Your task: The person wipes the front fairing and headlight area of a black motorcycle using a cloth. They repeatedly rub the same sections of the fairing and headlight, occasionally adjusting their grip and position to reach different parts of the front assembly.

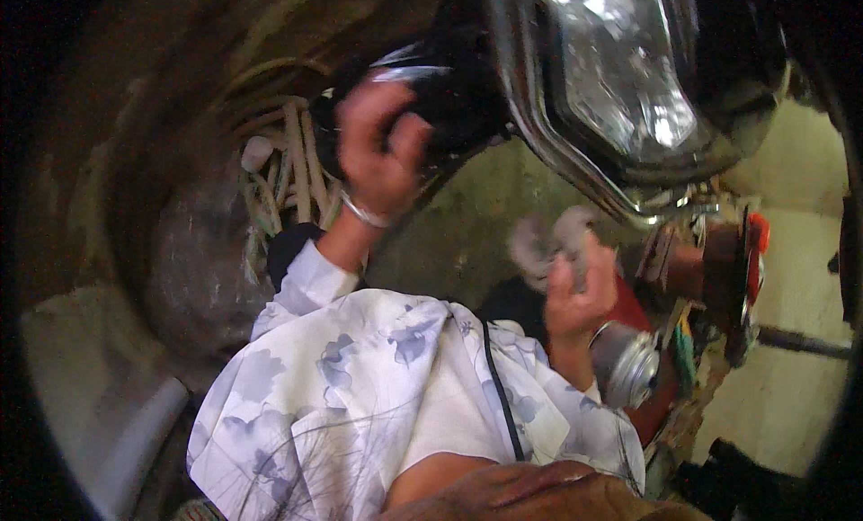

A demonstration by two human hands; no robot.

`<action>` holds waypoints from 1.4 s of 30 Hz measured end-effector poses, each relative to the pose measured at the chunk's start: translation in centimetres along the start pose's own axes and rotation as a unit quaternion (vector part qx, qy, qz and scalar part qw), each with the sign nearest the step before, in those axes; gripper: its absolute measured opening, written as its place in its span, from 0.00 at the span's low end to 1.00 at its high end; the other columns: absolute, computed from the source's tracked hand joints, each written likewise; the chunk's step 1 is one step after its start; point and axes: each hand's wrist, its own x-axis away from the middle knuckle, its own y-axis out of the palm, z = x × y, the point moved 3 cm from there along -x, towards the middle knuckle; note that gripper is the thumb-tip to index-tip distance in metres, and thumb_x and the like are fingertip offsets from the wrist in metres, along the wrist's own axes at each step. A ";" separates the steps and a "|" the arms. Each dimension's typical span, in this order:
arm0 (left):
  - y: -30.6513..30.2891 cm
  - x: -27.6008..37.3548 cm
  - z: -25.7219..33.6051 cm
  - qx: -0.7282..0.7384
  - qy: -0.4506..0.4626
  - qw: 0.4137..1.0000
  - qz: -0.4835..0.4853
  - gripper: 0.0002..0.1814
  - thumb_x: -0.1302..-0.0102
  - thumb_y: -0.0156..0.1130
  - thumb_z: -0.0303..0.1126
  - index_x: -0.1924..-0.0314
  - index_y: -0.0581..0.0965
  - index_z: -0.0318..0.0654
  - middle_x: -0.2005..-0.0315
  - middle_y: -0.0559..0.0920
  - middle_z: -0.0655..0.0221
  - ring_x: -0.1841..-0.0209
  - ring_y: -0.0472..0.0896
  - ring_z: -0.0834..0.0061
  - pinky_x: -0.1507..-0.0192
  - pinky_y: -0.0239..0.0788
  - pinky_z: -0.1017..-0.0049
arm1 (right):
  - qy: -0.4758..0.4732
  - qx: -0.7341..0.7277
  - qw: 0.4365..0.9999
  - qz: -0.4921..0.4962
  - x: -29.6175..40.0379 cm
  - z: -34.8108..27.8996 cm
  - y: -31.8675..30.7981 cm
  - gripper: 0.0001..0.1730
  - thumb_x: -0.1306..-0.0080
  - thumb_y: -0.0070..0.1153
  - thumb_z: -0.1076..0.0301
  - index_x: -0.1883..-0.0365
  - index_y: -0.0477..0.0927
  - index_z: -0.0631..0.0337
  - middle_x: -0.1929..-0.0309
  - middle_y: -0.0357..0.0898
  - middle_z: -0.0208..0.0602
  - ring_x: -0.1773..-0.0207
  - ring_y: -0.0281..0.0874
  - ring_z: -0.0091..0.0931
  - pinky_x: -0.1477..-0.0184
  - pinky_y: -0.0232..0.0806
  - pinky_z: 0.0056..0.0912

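Observation:
My left hand (381,143) is blurred, raised in front of a glossy black panel (458,83). Its thumb stands apart from the bent fingers, and nothing shows between them; whether it touches the panel I cannot tell. A silver-coloured bangle (364,211) circles that wrist. Lower and to the right, my right hand (583,288) pinches what looks like a crumpled pale grey cloth (532,251), smeared by motion. Above it is a vehicle headlight (620,69) with a clear faceted lens and a chrome rim (546,140). A silver metal can (623,366) appears beside my right wrist.
Pale bundled tubes or ropes (300,157) lie left of my left hand. At right are a rust-brown cylindrical part (681,268) and a red-orange lamp or reflector (758,234). A grey pipe-like piece (145,440) is at lower left, dark fabric (741,480) at lower right.

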 end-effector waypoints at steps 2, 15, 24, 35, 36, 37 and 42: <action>0.8 2.0 5.2 0.202 -0.093 0.954 -0.200 0.20 0.46 0.71 0.29 0.52 0.79 0.36 0.52 0.81 0.59 0.50 0.79 0.59 0.45 0.68 0.65 | 0.046 -0.088 0.995 -0.016 -0.1 -1.0 2.2 0.25 0.37 0.58 0.65 0.45 0.75 0.70 0.57 0.76 0.51 0.57 0.77 0.42 0.54 0.71 0.38; 1.6 0.8 6.8 0.351 -0.199 0.891 -0.205 0.33 0.41 0.67 0.31 0.37 0.68 0.33 0.41 0.73 0.60 0.38 0.70 0.68 0.35 0.60 0.68 | -0.181 0.052 0.982 0.002 -6.8 -2.9 -0.7 0.22 0.32 0.57 0.60 0.45 0.77 0.66 0.52 0.81 0.48 0.50 0.78 0.41 0.45 0.69 0.43; 3.5 -18.0 2.7 -0.044 0.122 0.989 -0.068 0.17 0.42 0.62 0.32 0.52 0.77 0.35 0.54 0.76 0.55 0.52 0.75 0.52 0.55 0.72 0.59 | -0.175 0.160 0.962 0.133 -10.1 6.7 -2.5 0.24 0.25 0.36 0.61 0.42 0.72 0.69 0.40 0.69 0.53 0.38 0.66 0.43 0.36 0.57 0.49; 3.4 -14.7 4.6 -0.177 0.252 0.947 -0.093 0.15 0.45 0.60 0.26 0.55 0.75 0.37 0.60 0.76 0.59 0.59 0.78 0.59 0.65 0.75 0.67 | -0.204 0.139 0.955 0.166 -9.9 6.7 -1.8 0.21 0.26 0.37 0.66 0.49 0.77 0.72 0.48 0.76 0.52 0.43 0.72 0.42 0.39 0.64 0.46; 3.3 -13.5 4.0 -0.192 0.265 0.940 -0.099 0.19 0.44 0.62 0.25 0.51 0.76 0.38 0.57 0.77 0.60 0.59 0.79 0.61 0.62 0.76 0.69 | -0.202 0.128 0.957 0.164 -10.0 6.8 -1.8 0.21 0.26 0.37 0.66 0.50 0.77 0.72 0.48 0.76 0.52 0.43 0.73 0.42 0.39 0.64 0.46; 3.4 -12.5 3.6 -0.206 0.279 0.932 -0.106 0.22 0.44 0.63 0.25 0.46 0.77 0.38 0.55 0.79 0.60 0.59 0.81 0.63 0.60 0.76 0.72 | -0.201 0.129 0.957 0.166 -9.9 6.8 -1.8 0.21 0.26 0.37 0.66 0.50 0.77 0.72 0.48 0.76 0.52 0.43 0.73 0.43 0.40 0.65 0.46; 1.9 -8.5 4.5 -0.112 0.310 0.933 -0.146 0.19 0.48 0.64 0.29 0.53 0.83 0.37 0.58 0.79 0.60 0.63 0.81 0.65 0.67 0.76 0.72 | -0.217 0.127 0.953 0.166 -9.5 7.0 -1.7 0.22 0.29 0.35 0.67 0.50 0.77 0.73 0.49 0.76 0.53 0.45 0.71 0.41 0.40 0.63 0.48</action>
